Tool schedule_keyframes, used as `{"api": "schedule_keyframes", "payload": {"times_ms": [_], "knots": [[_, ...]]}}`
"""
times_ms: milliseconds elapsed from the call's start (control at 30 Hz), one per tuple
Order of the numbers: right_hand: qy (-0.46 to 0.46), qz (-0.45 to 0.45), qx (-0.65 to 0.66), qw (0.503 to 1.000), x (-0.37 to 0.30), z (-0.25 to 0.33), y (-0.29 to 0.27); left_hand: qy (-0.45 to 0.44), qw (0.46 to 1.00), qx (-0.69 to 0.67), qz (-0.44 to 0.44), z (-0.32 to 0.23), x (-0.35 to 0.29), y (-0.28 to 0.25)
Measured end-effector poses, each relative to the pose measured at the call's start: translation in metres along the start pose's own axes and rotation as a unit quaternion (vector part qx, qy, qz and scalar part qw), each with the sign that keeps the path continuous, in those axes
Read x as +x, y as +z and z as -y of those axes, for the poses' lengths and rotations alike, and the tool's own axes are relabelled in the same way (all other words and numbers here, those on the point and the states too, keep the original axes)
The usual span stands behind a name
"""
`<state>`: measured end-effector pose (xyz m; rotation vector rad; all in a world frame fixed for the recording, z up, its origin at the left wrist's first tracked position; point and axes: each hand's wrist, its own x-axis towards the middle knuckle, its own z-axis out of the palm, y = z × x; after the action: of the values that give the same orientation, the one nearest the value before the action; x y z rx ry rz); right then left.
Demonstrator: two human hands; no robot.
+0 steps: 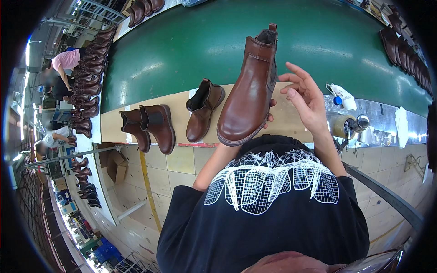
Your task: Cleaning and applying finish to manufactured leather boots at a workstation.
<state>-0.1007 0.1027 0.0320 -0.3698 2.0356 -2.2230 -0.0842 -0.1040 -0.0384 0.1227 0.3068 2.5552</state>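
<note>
A brown leather Chelsea boot (246,95) is raised in front of me, toe toward me and pull tab away. My left hand (271,112) grips it from behind and below; only some fingertips show past its right side, and the boot hides the rest. Just right of the boot, my right hand (306,101) is raised, fingers apart and slightly bent, holding nothing. On the tan-covered near edge of the bench, another brown boot (202,113) stands left of the held one. Farther left, two more brown boots (158,128) stand close together.
Beyond the tan strip (109,123) lies a green work surface (182,59). To the right sit a blue-capped bottle (337,100), a metal-lidded container (362,123) and a white cloth (401,127). Rows of boots (88,82) line the left bench; people work beyond it.
</note>
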Motion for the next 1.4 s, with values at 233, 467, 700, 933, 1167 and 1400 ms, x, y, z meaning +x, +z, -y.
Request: {"api": "schedule_keyframes", "payload": {"times_ms": [233, 467, 700, 933, 1167, 1400], "knots": [[0.002, -0.07, -0.052, 0.996, 0.011, -0.016, -0.001, 0.007, 0.996, 0.081, -0.034, 0.008, -0.007, -0.005], [0.043, -0.066, -0.062, 0.995, 0.008, -0.026, -0.005, -0.106, 0.973, -0.203, 0.01, 0.009, -0.011, -0.019], [-0.146, -0.19, -0.3, 0.923, 0.004, -0.019, -0.014, -0.174, 0.92, -0.334, 0.106, 0.012, -0.018, -0.027], [-0.015, -0.157, -0.161, 0.974, 0.002, -0.035, -0.028, -0.12, 0.966, -0.227, 0.039, 0.014, -0.042, -0.033], [0.057, -0.008, 0.036, 0.998, -0.004, -0.048, -0.015, -0.105, 0.977, -0.181, -0.024, 0.018, -0.05, -0.03], [0.031, 0.01, -0.001, 0.999, -0.005, -0.054, -0.007, -0.127, 0.98, -0.146, -0.046, 0.02, -0.055, -0.035]]}}
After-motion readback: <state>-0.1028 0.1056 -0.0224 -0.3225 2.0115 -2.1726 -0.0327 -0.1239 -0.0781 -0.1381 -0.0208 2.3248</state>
